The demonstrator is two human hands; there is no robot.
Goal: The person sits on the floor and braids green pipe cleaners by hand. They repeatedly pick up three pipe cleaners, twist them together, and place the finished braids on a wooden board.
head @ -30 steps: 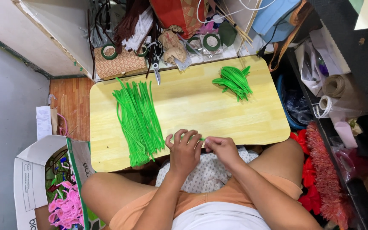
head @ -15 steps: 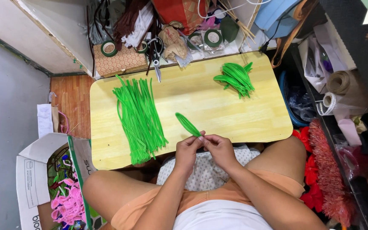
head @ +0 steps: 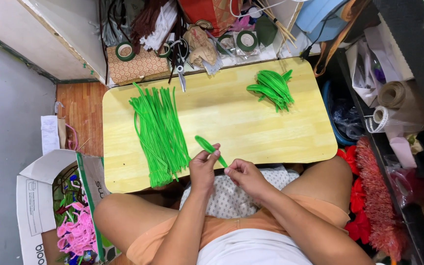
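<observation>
A light wooden tabletop lies before the seated person. On its left part rests a pile of long straight green pipe cleaners; on its far right part lies a small heap of folded green pipe-cleaner leaves, well apart from the pile. At the near edge, between the two, the left hand and right hand meet on one folded green pipe-cleaner leaf held over the tabletop. Behind the tabletop lie steel scissors between rolls of green floral tape. Left of the person's knee, on the floor, stands an open cardboard box.
</observation>
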